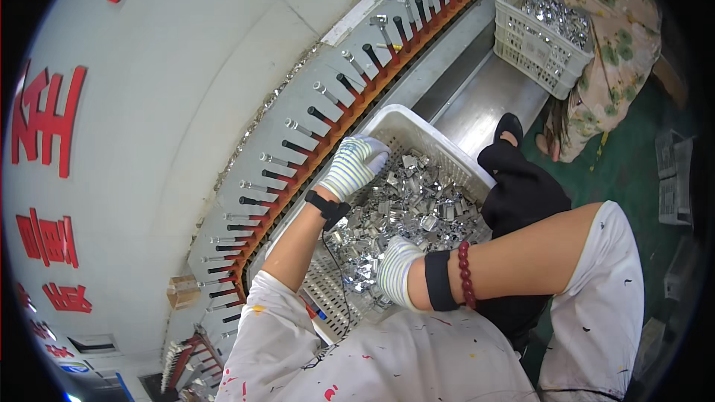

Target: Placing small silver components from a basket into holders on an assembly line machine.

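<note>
My left hand (353, 166), in a striped glove, is at the left rim of a white plastic basket (403, 113), beside the orange rail. Its fingers are curled in, and whatever they may hold is hidden. Inside the basket lies a heap of small shiny metal parts (439, 201). My right hand (400, 271), gloved the same way, reaches down onto the near side of this heap. The fingers of that hand are out of sight behind its back and among the parts.
Along an orange rail (328, 143) stand red holders bearing black-tipped and chrome pieces. A metal bench (491, 100) runs beyond the basket. Another person (611, 52) is at the far right, next to a white crate (540, 56) of metal parts. A blue pen-like object (318, 310) lies near my left elbow.
</note>
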Demonstrator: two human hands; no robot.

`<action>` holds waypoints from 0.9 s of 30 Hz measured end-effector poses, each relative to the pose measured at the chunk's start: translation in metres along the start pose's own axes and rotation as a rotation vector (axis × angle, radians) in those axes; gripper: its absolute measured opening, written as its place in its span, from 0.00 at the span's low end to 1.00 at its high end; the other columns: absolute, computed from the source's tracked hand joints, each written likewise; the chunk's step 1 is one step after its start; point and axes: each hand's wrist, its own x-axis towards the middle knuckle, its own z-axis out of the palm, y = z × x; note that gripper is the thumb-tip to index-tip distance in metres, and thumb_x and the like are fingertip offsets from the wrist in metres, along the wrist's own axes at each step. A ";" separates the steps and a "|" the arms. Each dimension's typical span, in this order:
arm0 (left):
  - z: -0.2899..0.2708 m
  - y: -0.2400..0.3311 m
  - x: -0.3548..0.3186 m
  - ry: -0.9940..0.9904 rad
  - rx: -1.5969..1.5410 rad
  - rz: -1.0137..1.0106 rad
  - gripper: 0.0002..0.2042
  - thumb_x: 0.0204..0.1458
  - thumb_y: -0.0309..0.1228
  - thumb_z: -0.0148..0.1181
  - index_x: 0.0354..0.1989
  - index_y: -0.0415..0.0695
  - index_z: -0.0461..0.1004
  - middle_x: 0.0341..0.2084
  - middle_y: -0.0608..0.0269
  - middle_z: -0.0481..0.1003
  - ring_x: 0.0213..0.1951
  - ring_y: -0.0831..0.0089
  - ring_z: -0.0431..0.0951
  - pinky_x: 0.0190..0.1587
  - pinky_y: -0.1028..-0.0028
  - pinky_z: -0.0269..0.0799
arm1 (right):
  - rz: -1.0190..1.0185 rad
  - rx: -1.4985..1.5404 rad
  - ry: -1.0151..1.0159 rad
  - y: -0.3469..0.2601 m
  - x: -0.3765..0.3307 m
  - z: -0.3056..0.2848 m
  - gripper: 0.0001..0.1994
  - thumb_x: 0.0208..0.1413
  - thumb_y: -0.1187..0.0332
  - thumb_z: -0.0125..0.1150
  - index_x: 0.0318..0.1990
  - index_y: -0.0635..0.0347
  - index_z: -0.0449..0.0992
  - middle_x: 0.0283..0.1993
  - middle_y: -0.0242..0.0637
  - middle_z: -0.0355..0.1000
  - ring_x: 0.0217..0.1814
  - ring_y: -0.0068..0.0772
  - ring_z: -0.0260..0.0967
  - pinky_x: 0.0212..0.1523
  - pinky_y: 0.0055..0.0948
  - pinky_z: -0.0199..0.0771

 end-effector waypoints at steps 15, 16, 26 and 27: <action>-0.053 -0.078 0.098 0.407 -0.723 -0.752 0.36 0.46 0.34 0.66 0.62 0.36 0.55 0.48 0.49 0.68 0.39 0.64 0.77 0.38 0.69 0.77 | -0.025 -0.031 0.060 0.005 -0.008 -0.007 0.11 0.47 0.68 0.57 0.39 0.52 0.81 0.33 0.32 0.78 0.37 0.35 0.75 0.29 0.37 0.68; -0.053 -0.079 0.110 0.414 -0.744 -0.825 0.37 0.46 0.35 0.66 0.62 0.36 0.54 0.51 0.48 0.66 0.38 0.62 0.77 0.37 0.66 0.78 | -0.063 -0.027 0.084 0.003 -0.011 -0.010 0.11 0.48 0.68 0.57 0.39 0.52 0.81 0.33 0.32 0.78 0.36 0.35 0.75 0.29 0.37 0.68; -0.062 -0.126 0.124 0.120 -0.234 -0.966 0.08 0.49 0.33 0.57 0.27 0.42 0.78 0.22 0.58 0.78 0.15 0.73 0.72 0.14 0.73 0.63 | -0.111 0.000 0.062 -0.006 -0.009 -0.028 0.11 0.46 0.67 0.59 0.37 0.54 0.81 0.35 0.35 0.78 0.36 0.39 0.75 0.29 0.43 0.69; -0.054 -0.118 0.113 0.157 0.149 -0.747 0.08 0.49 0.33 0.56 0.29 0.43 0.78 0.24 0.55 0.78 0.20 0.65 0.75 0.19 0.68 0.68 | -0.118 0.011 0.066 -0.004 -0.007 -0.026 0.11 0.46 0.67 0.59 0.37 0.54 0.81 0.35 0.35 0.78 0.36 0.39 0.75 0.28 0.43 0.69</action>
